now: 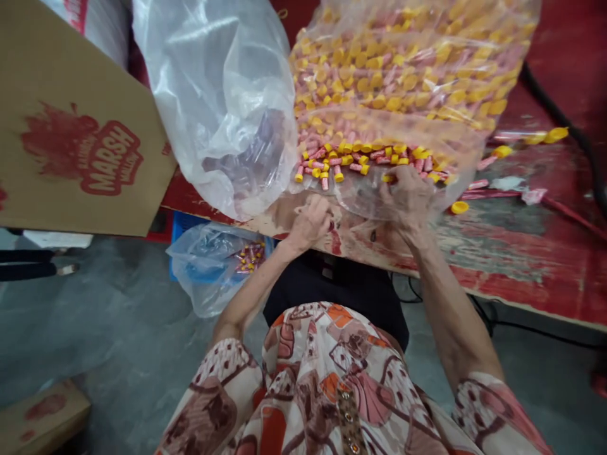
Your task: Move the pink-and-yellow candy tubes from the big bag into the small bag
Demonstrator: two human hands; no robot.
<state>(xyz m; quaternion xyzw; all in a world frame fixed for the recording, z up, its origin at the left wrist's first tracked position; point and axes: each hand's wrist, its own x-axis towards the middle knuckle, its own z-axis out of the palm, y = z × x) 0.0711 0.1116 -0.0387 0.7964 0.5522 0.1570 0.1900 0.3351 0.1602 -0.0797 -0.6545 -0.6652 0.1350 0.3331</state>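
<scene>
A large clear plastic bag (467, 120) lies on the table, full of small pink tubes with yellow caps. Several capped tubes (337, 169) spill from its mouth toward me. My right hand (410, 199) is inside the bag's mouth, its fingertips pinched on a yellow-capped tube (389, 179). Near the table's front edge, my left hand (313, 221) has its fingers curled together; what they hold, if anything, is hidden. To the left of the tubes, close beyond my left hand, stands a big translucent plastic bag (203, 82) with its mouth toward me.
A cardboard carton (85, 139) with red print stands at left. Below the table edge, a blue crate (179, 256) holds a clear bag with small coloured pieces. Loose yellow caps (459, 207) and a black cable (559, 114) lie at right on the worn red table (545, 253).
</scene>
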